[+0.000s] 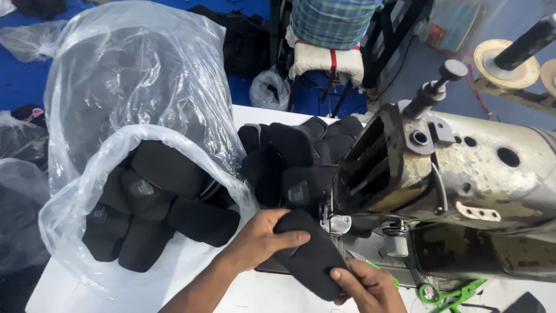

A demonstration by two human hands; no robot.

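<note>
Black fabric piece (310, 255), padded, elongated, lies flat on the white table (191, 261) right at the needle area of the sewing machine (463, 174). Both hands are on it.

Left hand (260, 237): thumb laid over the top of the piece near its upper end, fingers under or behind it, so it's pinching the piece between thumb and fingers. Right hand (368, 284): thumb pressed down on the lower right corner of the same piece, fingers curled beside it; can't tell how much of them sits underneath.

Upper end of the piece touches the metal presser foot (335, 223). Machine head is old, paint worn off to bare metal, with a black knob on top.

Behind the hands, a loose stack of similar black pieces (295, 156) is piled on the table against the machine's left end. Left of that, a clear plastic bag (139, 75) stands open, its mouth full of more black pieces (153, 208), some with a small grey patch.

Green-handled snips (446, 293) lie on the table just right of the right hand, under the machine arm.

Far edge: another person's checked shirt (333, 23) above a white padded seat back, blue floor around it.
</note>
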